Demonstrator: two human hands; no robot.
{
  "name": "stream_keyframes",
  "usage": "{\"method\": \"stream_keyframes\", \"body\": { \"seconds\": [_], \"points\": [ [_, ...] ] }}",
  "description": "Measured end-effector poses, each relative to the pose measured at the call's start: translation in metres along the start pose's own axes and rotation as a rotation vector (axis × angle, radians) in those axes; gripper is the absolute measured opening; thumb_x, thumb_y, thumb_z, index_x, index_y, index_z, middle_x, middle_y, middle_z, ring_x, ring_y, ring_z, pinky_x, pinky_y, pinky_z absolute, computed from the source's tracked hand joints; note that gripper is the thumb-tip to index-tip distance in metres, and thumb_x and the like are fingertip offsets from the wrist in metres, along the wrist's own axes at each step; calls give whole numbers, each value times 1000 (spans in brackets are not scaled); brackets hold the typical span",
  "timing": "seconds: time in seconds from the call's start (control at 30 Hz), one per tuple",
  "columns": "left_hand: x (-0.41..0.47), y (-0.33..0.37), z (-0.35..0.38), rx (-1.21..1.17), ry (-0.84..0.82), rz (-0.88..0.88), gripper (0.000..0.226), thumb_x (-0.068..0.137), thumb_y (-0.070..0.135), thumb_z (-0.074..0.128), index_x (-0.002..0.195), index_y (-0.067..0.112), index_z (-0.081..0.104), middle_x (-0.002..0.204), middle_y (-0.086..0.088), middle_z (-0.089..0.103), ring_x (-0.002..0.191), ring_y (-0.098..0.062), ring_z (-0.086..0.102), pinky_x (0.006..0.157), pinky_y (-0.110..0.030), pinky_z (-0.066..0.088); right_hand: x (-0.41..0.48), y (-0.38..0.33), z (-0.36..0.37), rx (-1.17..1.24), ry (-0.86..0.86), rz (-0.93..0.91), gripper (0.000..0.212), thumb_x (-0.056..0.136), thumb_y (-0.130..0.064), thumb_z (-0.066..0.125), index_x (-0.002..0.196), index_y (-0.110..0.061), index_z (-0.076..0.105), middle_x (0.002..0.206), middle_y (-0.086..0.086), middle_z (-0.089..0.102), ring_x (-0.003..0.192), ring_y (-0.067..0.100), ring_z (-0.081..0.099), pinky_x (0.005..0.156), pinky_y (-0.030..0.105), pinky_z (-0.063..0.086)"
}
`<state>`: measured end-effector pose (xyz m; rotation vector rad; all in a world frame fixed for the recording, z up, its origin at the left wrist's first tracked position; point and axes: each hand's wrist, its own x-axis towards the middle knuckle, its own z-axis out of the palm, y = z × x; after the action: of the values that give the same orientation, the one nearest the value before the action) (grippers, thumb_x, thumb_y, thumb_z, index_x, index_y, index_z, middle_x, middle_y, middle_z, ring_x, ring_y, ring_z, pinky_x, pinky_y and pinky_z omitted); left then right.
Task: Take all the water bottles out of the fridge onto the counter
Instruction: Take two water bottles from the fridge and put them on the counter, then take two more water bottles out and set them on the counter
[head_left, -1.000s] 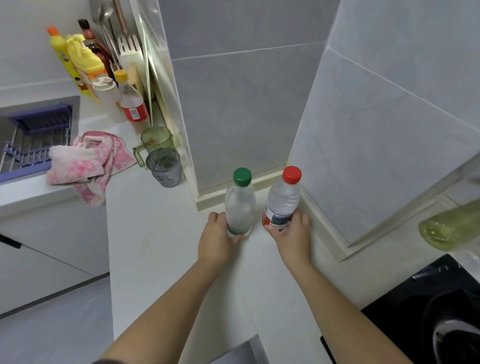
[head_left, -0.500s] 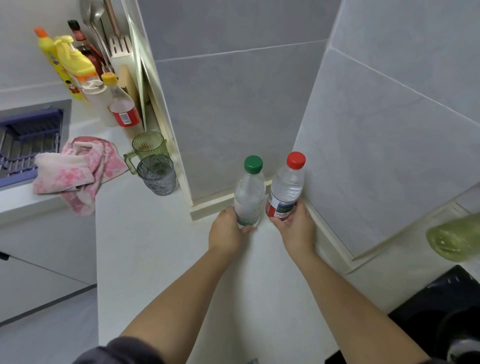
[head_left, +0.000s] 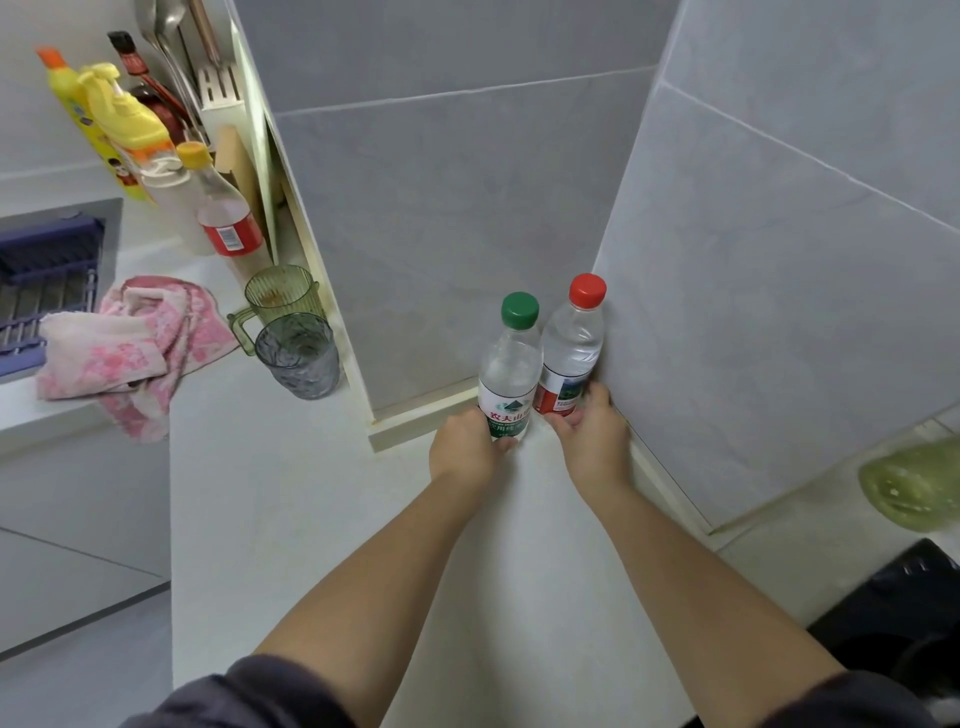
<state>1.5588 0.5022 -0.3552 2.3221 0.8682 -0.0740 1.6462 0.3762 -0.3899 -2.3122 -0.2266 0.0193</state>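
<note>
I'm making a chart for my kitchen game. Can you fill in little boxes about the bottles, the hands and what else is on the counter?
Bottles: green-capped bottle and red-capped bottle, upright, side by side in the tiled corner of the counter
Left hand: grips the green-capped bottle low down
Right hand: grips the red-capped bottle low down
Nearby, to the left: pink towel, green mug, grey glass
Fridge: not in view
</note>
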Motion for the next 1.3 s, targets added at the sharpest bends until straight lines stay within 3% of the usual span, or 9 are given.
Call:
{"method": "stream_keyframes", "body": {
  "seconds": [0.17, 0.37, 0.67, 0.8, 0.9, 1.0, 1.1, 1.3],
  "points": [
    [3, 9, 1, -3, -15, -14, 35, 85, 33, 72, 108, 7, 62, 105, -13, 67, 96, -32, 63, 66, -30, 41, 4, 4, 3, -61, 0, -34, 41, 82, -23, 78, 106, -11, 47, 91, 12, 71, 84, 33, 67, 70, 40, 53],
    [3, 10, 4, -9, -17, -41, 36, 85, 33, 72, 108, 8, 62, 105, -12, 68, 95, -32, 63, 66, -30, 42, 4, 5, 4, -66, -8, -43, 41, 82, -21, 78, 108, -12, 47, 93, 12, 71, 87, 34, 67, 70, 38, 52],
    [-16, 1, -6, 54, -37, -110, 58, 85, 44, 69, 122, 8, 43, 117, -10, 62, 108, -31, 60, 74, -33, 43, -19, -8, -25, -98, -111, -21, 53, 86, -30, 72, 131, -16, 48, 103, 8, 65, 97, 29, 62, 78, 35, 48],
    [-56, -27, -23, 107, 1, -60, 61, 90, 47, 58, 137, 16, 34, 127, -5, 55, 115, -27, 55, 78, -36, 45, -51, -19, -40, -136, -229, -33, 56, 90, -34, 66, 139, -22, 44, 120, 1, 59, 107, 24, 59, 83, 35, 48],
    [-97, -58, -40, 29, 73, 3, 65, 91, 44, 58, 144, 18, 32, 139, -2, 47, 128, -20, 44, 95, -36, 43, -81, -36, -40, -92, -246, -126, 54, 89, -33, 67, 138, -21, 47, 125, 2, 56, 116, 24, 54, 89, 37, 47],
    [-148, -82, -65, -66, 172, 62, 65, 92, 43, 57, 147, 19, 30, 148, 4, 39, 136, -14, 35, 105, -28, 34, -119, -64, -34, 13, -311, -235, 56, 89, -33, 67, 139, -18, 47, 134, 1, 53, 125, 21, 48, 102, 40, 42],
    [-202, -105, -96, -79, 310, 92, 65, 93, 42, 57, 148, 21, 30, 150, 9, 36, 138, -7, 29, 106, -17, 24, -165, -100, -26, 94, -414, -397, 58, 90, -33, 65, 143, -17, 45, 141, -1, 49, 132, 18, 43, 108, 39, 37],
    [-317, -166, -155, -35, 611, -62, 63, 93, 43, 55, 148, 22, 31, 148, 7, 38, 137, -8, 30, 107, -21, 26, -254, -177, -7, 72, -583, -735, 63, 95, -46, 51, 151, -24, 31, 160, -3, 27, 148, 17, 19, 119, 38, 20]
  ]
}}
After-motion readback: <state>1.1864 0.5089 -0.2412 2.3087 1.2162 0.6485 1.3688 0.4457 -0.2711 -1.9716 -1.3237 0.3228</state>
